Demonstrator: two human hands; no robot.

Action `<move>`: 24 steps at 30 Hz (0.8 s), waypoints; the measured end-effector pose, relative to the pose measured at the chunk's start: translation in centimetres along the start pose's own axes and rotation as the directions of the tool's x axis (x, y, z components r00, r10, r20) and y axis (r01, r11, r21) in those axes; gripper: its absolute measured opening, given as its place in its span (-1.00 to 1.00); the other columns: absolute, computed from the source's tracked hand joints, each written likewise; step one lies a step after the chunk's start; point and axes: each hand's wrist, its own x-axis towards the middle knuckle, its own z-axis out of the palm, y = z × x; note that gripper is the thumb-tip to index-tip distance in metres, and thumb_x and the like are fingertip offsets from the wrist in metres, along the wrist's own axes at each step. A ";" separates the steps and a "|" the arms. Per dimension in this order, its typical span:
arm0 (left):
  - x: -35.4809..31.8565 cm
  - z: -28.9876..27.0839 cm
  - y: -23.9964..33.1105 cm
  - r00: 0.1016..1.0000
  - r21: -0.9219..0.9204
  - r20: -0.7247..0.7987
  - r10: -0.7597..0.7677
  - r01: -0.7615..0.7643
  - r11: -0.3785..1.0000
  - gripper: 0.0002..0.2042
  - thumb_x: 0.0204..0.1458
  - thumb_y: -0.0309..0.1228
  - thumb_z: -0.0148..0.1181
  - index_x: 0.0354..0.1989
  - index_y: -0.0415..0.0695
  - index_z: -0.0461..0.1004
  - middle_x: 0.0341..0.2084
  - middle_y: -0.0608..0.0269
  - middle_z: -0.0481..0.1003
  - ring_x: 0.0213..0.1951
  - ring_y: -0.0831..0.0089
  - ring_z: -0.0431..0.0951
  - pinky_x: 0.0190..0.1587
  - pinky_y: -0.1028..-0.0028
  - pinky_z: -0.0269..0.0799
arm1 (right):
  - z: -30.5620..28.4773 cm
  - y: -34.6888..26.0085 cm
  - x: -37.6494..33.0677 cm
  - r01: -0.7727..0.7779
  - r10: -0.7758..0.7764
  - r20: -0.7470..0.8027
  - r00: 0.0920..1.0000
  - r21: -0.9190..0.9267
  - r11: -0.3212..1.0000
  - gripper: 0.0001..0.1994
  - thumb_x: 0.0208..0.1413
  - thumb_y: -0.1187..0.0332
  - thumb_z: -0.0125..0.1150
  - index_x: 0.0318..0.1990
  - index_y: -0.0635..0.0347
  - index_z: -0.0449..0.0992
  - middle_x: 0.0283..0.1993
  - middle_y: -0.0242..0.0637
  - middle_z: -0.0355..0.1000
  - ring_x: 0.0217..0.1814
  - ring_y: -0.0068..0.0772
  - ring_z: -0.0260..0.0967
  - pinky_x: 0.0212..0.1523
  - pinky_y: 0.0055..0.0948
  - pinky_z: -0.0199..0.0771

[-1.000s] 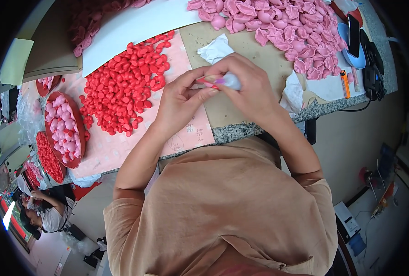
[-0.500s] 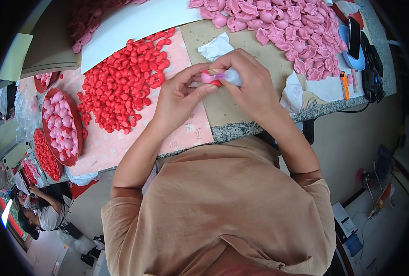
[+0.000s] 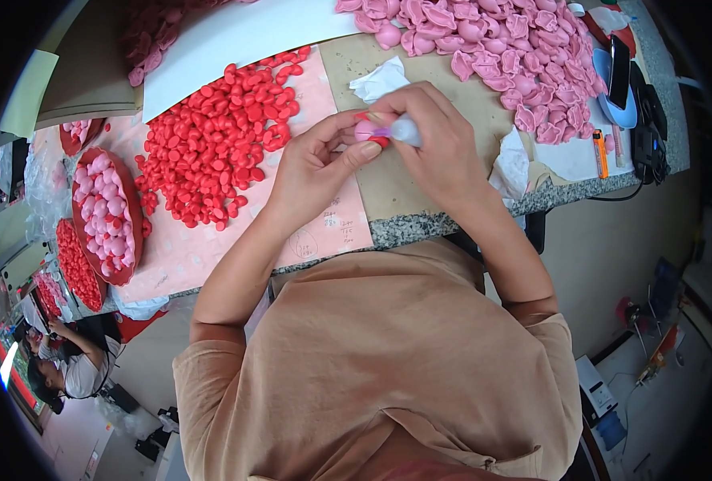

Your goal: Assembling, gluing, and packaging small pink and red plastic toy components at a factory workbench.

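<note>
Above the front edge of the bench, my left hand point(image 3: 312, 164) pinches a small rounded pink plastic piece point(image 3: 364, 131) with a red part point(image 3: 381, 142) against it. My right hand point(image 3: 448, 152) is closed around a small whitish squeeze bottle point(image 3: 406, 132). Its thin purple nozzle points left and meets the pink piece, touching it as far as I can see. Fingers partly cover both the piece and the bottle. A heap of small red rounded pieces point(image 3: 211, 144) lies left of my hands. Many pink shell-like pieces point(image 3: 516, 60) are heaped at the far right.
A crumpled white tissue point(image 3: 378, 80) lies beyond my hands, another point(image 3: 510, 164) at the right. An orange lighter point(image 3: 600, 154) and a phone point(image 3: 619, 68) in a blue tray sit far right. An oval red tray point(image 3: 138, 240) of pink balls stands left. A person point(image 3: 79, 373) works at lower left.
The view has shifted slightly. Both hands keep their grip, and the nozzle stays at the pink piece, with the bottle tilted a little differently.
</note>
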 end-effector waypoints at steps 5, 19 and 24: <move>0.2 -0.3 0.2 1.000 -0.052 0.007 -0.014 0.015 0.999 -0.65 0.05 -0.50 0.16 0.02 -0.30 0.33 -0.20 0.24 0.49 -0.17 0.57 0.47 -0.07 0.54 0.41 | -0.1 0.1 -0.5 -0.038 0.039 -0.014 0.999 0.020 0.999 -0.79 -0.19 0.65 0.17 -0.33 0.24 0.43 -0.39 -0.22 0.37 -0.36 -0.23 0.37 -0.34 -0.39 0.38; -0.1 0.0 -0.3 0.997 0.012 -0.005 0.073 -0.073 0.997 -0.64 0.04 -0.51 0.17 0.03 -0.31 0.32 -0.17 0.21 0.47 -0.13 0.55 0.46 -0.05 0.55 0.40 | 0.1 0.0 -0.3 -0.025 0.025 0.008 1.000 0.008 1.000 -0.78 -0.21 0.67 0.16 -0.33 0.25 0.43 -0.36 -0.21 0.39 -0.33 -0.24 0.39 -0.32 -0.40 0.40; 0.0 0.0 -0.2 0.999 0.002 -0.009 0.039 -0.039 0.999 -0.63 0.04 -0.51 0.17 0.03 -0.31 0.32 -0.17 0.21 0.48 -0.13 0.55 0.46 -0.05 0.55 0.40 | -0.1 -0.2 -0.1 -0.002 0.002 -0.001 1.000 0.008 1.000 -0.82 -0.15 0.63 0.17 -0.33 0.26 0.43 -0.39 -0.20 0.38 -0.35 -0.23 0.39 -0.33 -0.43 0.39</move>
